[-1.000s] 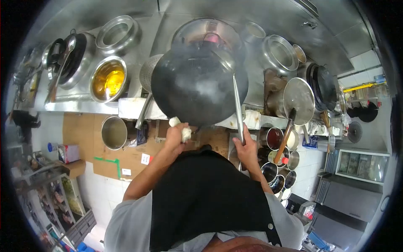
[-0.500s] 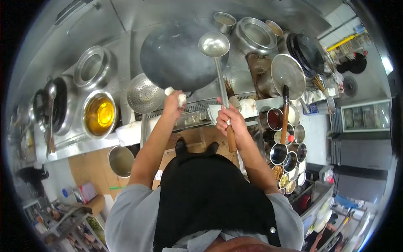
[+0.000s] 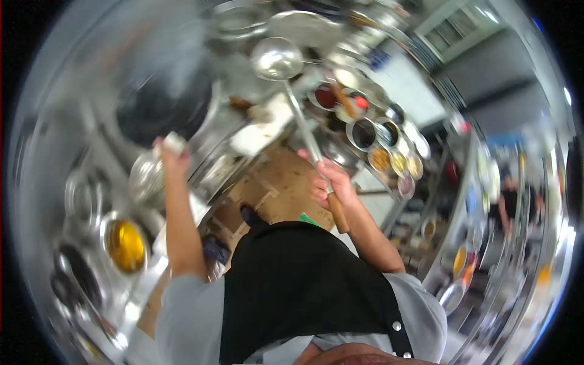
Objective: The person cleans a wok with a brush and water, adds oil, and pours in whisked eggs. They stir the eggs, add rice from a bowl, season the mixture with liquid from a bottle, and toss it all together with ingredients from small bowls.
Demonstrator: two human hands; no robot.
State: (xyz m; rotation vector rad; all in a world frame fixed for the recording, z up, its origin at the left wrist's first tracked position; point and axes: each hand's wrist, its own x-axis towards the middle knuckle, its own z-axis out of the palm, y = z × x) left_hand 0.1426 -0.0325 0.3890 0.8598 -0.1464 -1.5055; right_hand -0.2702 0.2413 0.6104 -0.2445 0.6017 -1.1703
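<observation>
My left hand [image 3: 174,162] is closed on a bunched white cloth [image 3: 175,142] at the near rim of a large dark wok [image 3: 161,115]. Whether the cloth wraps a wok handle is hidden. In my right hand [image 3: 331,184] is a long metal ladle [image 3: 303,118], gripped where the shaft meets its wooden handle. Its bowl points away from me, to the right of the wok, and looks empty. A perforated skimmer [image 3: 146,182] lies just left of my left hand, blurred by motion.
A metal bowl of yellow oil [image 3: 126,245] sits at left on the steel counter. Several seasoning pots [image 3: 364,135] cluster to the right, with a red-topped item [image 3: 361,102] among them. Brown cardboard [image 3: 271,182] covers the floor. Another person [image 3: 517,204] stands far right.
My view has swung right, so the wok and counter shift left and tilt in the picture. Both hands keep their holds, the ladle staying raised before me.
</observation>
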